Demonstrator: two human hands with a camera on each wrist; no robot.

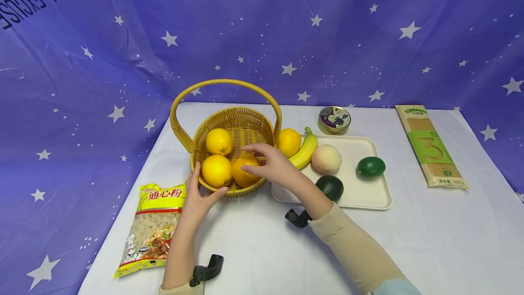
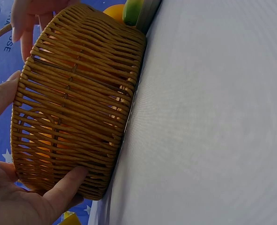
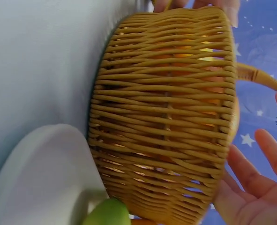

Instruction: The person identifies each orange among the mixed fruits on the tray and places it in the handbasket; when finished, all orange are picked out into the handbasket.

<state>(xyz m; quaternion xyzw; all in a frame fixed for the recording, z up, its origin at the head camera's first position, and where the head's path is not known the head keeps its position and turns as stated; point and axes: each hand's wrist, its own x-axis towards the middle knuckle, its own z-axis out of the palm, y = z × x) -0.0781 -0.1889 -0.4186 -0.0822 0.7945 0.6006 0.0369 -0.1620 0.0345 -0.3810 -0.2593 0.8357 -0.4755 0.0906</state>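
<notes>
Oranges (image 1: pixel 217 171) in a wicker basket (image 1: pixel 250 126) near the surface's (image 1: pixel 254 245) far-left corner
Left grip (image 1: pixel 200 200) grasps the basket's side; right grip (image 1: pixel 273 165), released, fingers apart, hovers over one orange (image 1: pixel 244 180).

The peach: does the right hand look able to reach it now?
Probably yes: the peach lies uncovered on the tray; the right hand is near and seems to hold nothing.

Basket (image 2: pixel 82 105): woven cane-like strands, ribbed, low sheen. 4 oranges (image 1: pixel 216 171): smooth, lightly glossy. Peach (image 1: pixel 326 159): matt, finely rough-looking. Green fruit (image 1: pixel 371 166): smooth, glossy. Tray (image 1: pixel 360 195): smooth, plastic in appearance. Tin (image 1: pixel 334 119): metallic, shiny. Pasta bag (image 1: pixel 149 229): glossy plastic film. 2 wrist mounts (image 1: pixel 209 270): black, plastic in appearance. Tablecloth (image 1: pixel 262 249): cloth, matt. Backdrop (image 1: pixel 245 35): creased fabric, faint sheen.
</notes>
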